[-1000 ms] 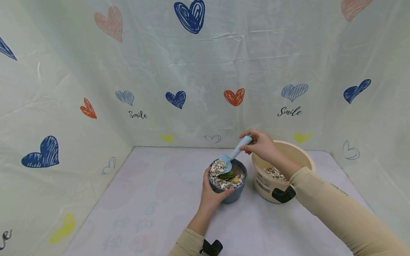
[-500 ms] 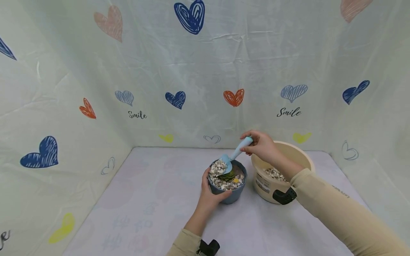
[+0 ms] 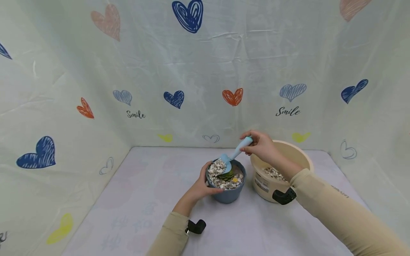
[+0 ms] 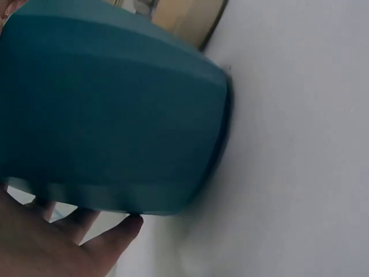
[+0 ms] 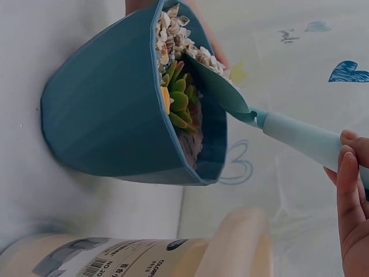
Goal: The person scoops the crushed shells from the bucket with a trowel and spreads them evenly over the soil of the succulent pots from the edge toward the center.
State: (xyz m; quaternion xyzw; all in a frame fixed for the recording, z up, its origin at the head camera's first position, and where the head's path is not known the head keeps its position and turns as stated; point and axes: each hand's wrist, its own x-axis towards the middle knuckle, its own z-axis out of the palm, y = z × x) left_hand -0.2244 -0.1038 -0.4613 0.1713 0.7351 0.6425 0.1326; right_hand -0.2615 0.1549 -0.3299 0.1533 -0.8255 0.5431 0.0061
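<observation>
My left hand [image 3: 199, 188] holds a blue-grey flowerpot [image 3: 228, 197] from its left side, thumb along the front and fingers behind. In the left wrist view, fingertips [image 4: 134, 224] meet the pot's wall. Between thumb and fingers my right hand [image 3: 263, 146] pinches the handle of a light blue garden trowel [image 5: 300, 137]. The trowel's blade, heaped with shell bits [image 3: 217, 166], slants down into the pot's left part. A green succulent [image 5: 180, 103] grows in the pot, with shell bits around its front and left and bare soil on the far right side.
Close to the pot's right stands a beige tub [image 3: 262, 190] with more shell bits [image 3: 273, 173] inside; my right forearm crosses over its rim. A white table [image 3: 153, 199] lies beneath, with a heart-printed curtain [image 3: 205, 71] behind.
My left hand and forearm have swung left, the thumb sliding leftward along the pot's front. The right hand and trowel keep nearly the same place.
</observation>
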